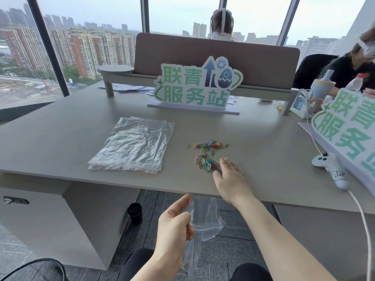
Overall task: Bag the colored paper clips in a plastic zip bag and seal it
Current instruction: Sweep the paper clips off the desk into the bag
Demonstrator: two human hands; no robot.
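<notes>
A loose heap of colored paper clips (206, 154) lies on the grey desk (60, 138), a little right of its middle. My right hand (228, 179) reaches onto the desk with fingers spread, its fingertips at the near edge of the heap; whether it touches clips is unclear. My left hand (174, 226) is below the desk's front edge and pinches the mouth of a clear plastic zip bag (205, 218), which hangs open in front of my lap.
A stack of clear plastic bags (134, 145) lies on the desk left of the clips. A green-lettered sign (194, 88) stands behind them, another sign (349, 128) at the right. A white controller (332, 169) with a cable lies at the right edge. Two people sit beyond.
</notes>
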